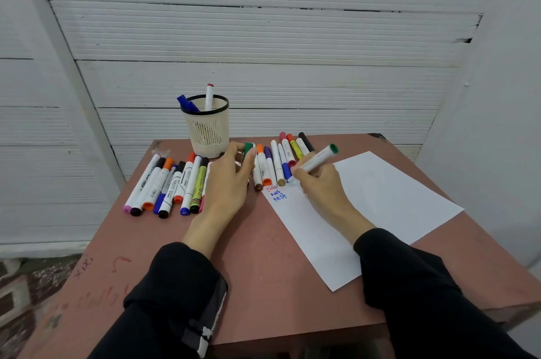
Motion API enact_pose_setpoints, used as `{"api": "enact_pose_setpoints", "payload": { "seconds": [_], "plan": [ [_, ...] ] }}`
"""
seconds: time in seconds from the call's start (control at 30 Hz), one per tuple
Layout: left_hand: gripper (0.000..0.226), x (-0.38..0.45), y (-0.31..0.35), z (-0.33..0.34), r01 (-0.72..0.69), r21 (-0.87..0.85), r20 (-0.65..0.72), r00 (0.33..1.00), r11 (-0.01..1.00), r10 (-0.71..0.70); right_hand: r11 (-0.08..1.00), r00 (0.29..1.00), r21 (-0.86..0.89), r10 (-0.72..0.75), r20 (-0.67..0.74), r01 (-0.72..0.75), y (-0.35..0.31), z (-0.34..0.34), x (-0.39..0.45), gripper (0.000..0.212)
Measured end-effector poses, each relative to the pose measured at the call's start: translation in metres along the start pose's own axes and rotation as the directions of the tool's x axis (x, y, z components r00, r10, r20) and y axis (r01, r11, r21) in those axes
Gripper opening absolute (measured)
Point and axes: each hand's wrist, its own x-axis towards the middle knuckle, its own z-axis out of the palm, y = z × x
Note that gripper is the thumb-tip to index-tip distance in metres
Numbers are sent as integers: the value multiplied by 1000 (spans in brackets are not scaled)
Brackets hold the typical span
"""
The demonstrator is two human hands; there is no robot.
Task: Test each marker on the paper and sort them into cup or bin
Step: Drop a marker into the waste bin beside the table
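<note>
**Green marker at the paper's top corner**

Reddish-brown table (263, 256) stands against white ribbed wall panels (263, 36). On it, the right hand (319, 186) curls its fingers round a white marker (317, 161), whose barrel runs out of the grip toward 2 o'clock and ends in a green butt; the tip is hidden under the fingers at the upper left corner of the paper (380, 203). Just beside it at 9 o'clock stand three small written words, one red, two blue. The left hand (228, 180) pinches a green cap (248, 149) between thumb and fingertips. A mesh cup (206, 130) at 12 o'clock from that hand holds two blue markers and one red-ended one. Loose markers lie in two rows: left row (167, 186) at 9 o'clock of the left hand, right row (281, 159) between the hands. Most of the sheet toward 4 o'clock is blank; its lower corner nears the table's front edge.
</note>
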Motion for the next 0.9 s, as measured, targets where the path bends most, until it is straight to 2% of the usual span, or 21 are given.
{"api": "enact_pose_setpoints", "payload": {
  "seconds": [0.1,0.17,0.23,0.33,0.47,0.8,0.9],
  "plan": [
    [24,0,-2,0,-28,7,30,999,1000,28,985,998,166,60,-24,-55,-4,-8,5,8],
    [27,0,-4,1,-59,23,74,996,998,57,947,994,304,108,16,-108,-9,-12,6,6],
    [28,2,-8,3,-98,43,117,989,994,92,877,986,450,147,84,-169,-13,-15,6,20],
    [27,3,-9,4,-114,60,154,983,992,103,798,970,551,195,147,-244,-16,-18,6,30],
    [27,2,-7,4,-125,64,160,981,990,113,784,956,546,244,165,-295,-16,-17,7,29],
    [22,0,-1,3,-149,16,213,967,989,143,837,975,500,184,127,-223,-9,-17,10,19],
    [25,-1,-1,3,-135,22,239,963,991,126,858,977,468,172,123,-210,-7,-17,10,24]
  ]
}}
